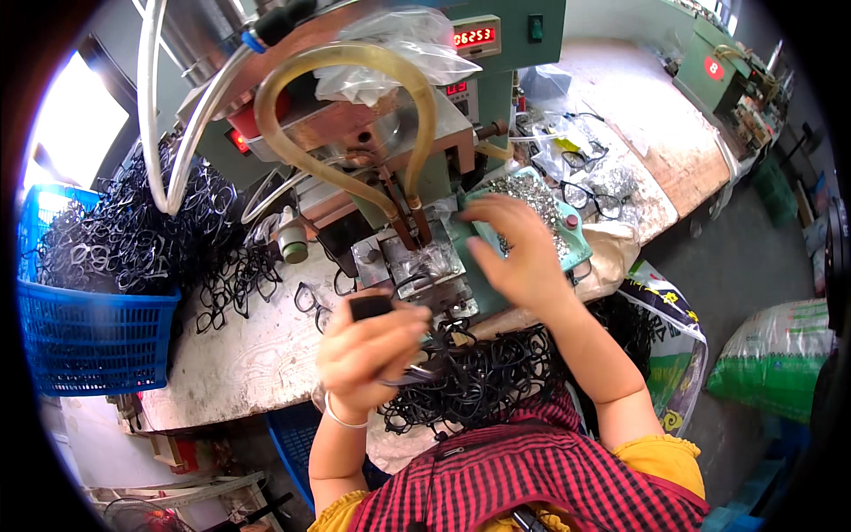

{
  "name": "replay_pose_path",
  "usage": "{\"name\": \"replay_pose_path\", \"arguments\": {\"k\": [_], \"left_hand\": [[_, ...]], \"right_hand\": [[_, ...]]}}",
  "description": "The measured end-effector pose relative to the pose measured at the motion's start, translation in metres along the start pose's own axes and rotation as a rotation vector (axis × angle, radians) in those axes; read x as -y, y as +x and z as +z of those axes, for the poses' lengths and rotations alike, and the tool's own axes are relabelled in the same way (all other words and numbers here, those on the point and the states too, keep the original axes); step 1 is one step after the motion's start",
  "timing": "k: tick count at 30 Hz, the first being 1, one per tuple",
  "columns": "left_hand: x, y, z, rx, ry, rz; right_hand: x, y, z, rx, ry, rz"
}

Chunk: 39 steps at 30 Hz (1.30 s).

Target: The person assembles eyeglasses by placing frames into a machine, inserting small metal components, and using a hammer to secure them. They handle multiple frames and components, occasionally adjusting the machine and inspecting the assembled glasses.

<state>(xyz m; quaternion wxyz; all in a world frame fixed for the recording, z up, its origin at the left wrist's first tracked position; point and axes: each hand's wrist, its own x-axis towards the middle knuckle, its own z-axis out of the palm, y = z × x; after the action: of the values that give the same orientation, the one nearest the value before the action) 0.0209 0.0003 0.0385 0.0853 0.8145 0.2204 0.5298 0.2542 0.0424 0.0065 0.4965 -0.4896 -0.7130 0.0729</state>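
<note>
Here, our left hand (pixel 368 355) is curled in a grip on a dark glasses frame (pixel 411 376), which juts out below the fingers, thin and blurred, with a pale glint along it. Our right hand (pixel 519 257) is open, thumb apart from the fingers, over the edge of a teal tray (pixel 576 255) of small shiny metal parts (pixel 532 191); we cannot tell whether its fingertips hold one. Before us, glossy black frames (pixel 479 377) with curved rims lie tangled at the edge of the worktop (pixel 230 363), just below the machine's metal fixture (pixel 448 297).
</note>
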Motion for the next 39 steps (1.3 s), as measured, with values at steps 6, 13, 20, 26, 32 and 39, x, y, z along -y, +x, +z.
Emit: {"name": "replay_pose_path", "arguments": {"k": [6, 13, 20, 26, 32, 39], "left_hand": [[0.006, 0.004, 0.017, 0.159, 0.061, 0.118], [0.003, 0.004, 0.016, 0.178, 0.058, 0.085], [-0.018, -0.074, -0.024, -0.155, 0.604, -0.091], [0.030, -0.085, -0.118, -0.371, 0.905, -0.527], [0.106, -0.104, -0.072, 0.005, 1.006, -1.129], [0.158, -0.159, -0.056, -0.178, 0.663, -1.122]], "right_hand": [[-0.089, -0.039, -0.011, -0.087, -0.439, 0.158], [-0.072, -0.021, 0.007, 0.154, -0.408, -0.168], [-0.091, -0.034, -0.011, -0.278, 0.081, 0.411], [-0.094, -0.059, -0.005, -0.509, 0.611, 0.614], [-0.065, -0.016, 0.024, -0.301, 0.560, 0.463], [-0.069, -0.060, -0.013, -0.302, -0.003, 0.358]]}}
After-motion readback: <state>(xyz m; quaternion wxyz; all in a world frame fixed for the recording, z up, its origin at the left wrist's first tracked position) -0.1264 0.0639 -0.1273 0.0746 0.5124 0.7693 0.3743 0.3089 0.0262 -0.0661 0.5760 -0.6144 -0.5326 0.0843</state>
